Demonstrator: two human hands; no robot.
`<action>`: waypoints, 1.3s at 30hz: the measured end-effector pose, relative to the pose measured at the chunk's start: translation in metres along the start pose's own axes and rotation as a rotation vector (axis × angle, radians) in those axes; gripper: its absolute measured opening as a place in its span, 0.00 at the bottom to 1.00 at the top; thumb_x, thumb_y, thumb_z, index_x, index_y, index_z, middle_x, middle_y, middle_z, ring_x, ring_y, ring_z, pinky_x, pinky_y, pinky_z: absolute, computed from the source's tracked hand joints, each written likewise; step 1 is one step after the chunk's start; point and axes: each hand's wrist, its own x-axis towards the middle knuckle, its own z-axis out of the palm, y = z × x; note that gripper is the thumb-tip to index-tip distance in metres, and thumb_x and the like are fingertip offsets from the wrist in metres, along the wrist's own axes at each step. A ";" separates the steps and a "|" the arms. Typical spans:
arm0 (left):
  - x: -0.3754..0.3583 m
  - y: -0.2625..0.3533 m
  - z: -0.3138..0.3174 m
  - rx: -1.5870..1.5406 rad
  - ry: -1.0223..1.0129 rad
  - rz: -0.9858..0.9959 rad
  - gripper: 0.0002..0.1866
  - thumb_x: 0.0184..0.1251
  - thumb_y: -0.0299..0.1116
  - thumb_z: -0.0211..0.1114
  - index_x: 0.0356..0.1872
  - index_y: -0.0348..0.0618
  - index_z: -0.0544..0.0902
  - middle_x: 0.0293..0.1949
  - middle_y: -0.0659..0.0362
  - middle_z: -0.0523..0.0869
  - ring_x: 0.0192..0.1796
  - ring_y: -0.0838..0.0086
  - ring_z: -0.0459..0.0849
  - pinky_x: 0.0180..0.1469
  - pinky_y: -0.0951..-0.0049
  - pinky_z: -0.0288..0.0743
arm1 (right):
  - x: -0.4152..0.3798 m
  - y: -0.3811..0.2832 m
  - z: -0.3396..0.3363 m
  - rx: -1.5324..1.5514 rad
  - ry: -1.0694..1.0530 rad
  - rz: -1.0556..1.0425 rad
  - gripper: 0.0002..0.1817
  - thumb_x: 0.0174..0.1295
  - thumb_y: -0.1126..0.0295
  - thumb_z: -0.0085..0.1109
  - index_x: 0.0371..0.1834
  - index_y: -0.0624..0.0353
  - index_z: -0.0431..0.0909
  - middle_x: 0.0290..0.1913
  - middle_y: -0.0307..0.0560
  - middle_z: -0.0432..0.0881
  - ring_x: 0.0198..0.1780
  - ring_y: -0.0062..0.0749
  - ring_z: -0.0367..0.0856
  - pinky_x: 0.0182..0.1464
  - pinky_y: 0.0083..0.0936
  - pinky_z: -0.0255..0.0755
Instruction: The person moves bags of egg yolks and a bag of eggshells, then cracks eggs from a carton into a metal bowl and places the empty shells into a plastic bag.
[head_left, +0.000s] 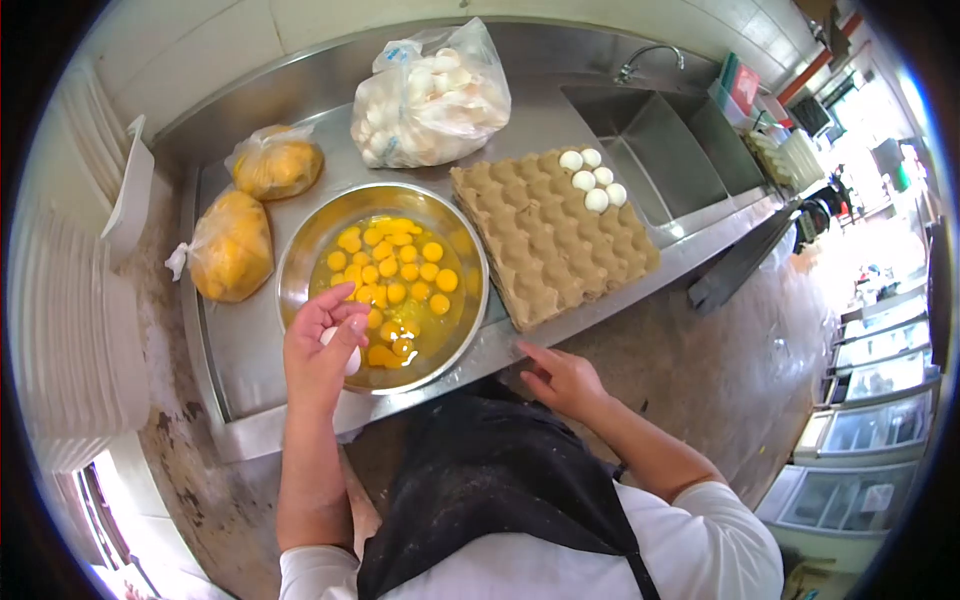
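Note:
Over the near left rim of a wide steel bowl [465, 320], my left hand [325, 345] is closed around a white egg [352, 361], partly covered by the thumb and palm. Many whole egg yolks [397, 292] float in clear egg white inside the bowl. My right hand [562, 380] holds nothing; its fingers are apart, just off the counter's front edge, below the near corner of the egg tray. That stacked cardboard egg tray [545, 245] lies right of the bowl, with several white eggs [597, 199] in its far right corner.
Behind the bowl stands a clear bag of eggshells [432, 100]. Two tied bags of yellow-orange contents [232, 245] lie to its left. A steel double sink [665, 150] with a tap [650, 62] is at the right. Stacked white trays [80, 320] rise along the left side.

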 end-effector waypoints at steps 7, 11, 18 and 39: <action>-0.007 -0.003 0.002 -0.016 -0.026 0.021 0.23 0.63 0.31 0.69 0.58 0.35 0.76 0.41 0.54 0.85 0.36 0.77 0.80 0.40 0.78 0.76 | -0.002 0.000 0.015 -0.205 -0.135 0.012 0.28 0.61 0.59 0.61 0.65 0.49 0.70 0.32 0.47 0.81 0.39 0.46 0.82 0.43 0.42 0.75; -0.012 -0.005 -0.007 0.018 -0.002 -0.006 0.23 0.63 0.31 0.68 0.58 0.35 0.76 0.41 0.54 0.85 0.35 0.77 0.80 0.39 0.78 0.75 | -0.023 0.029 0.006 -0.261 -0.098 -0.120 0.16 0.60 0.57 0.62 0.45 0.54 0.84 0.38 0.49 0.83 0.46 0.46 0.81 0.51 0.42 0.74; -0.012 -0.008 -0.015 -0.043 0.001 -0.048 0.24 0.63 0.31 0.70 0.58 0.33 0.77 0.41 0.55 0.85 0.37 0.77 0.81 0.41 0.77 0.77 | -0.036 0.106 0.010 -0.328 0.029 0.291 0.14 0.55 0.62 0.64 0.42 0.56 0.84 0.56 0.58 0.81 0.59 0.46 0.78 0.61 0.41 0.70; -0.011 -0.006 0.000 -0.006 -0.015 0.001 0.23 0.63 0.32 0.68 0.58 0.34 0.77 0.41 0.54 0.85 0.35 0.77 0.80 0.39 0.78 0.75 | -0.034 0.029 0.004 -0.301 -0.094 0.063 0.19 0.60 0.59 0.59 0.52 0.52 0.78 0.41 0.50 0.83 0.44 0.49 0.82 0.48 0.43 0.75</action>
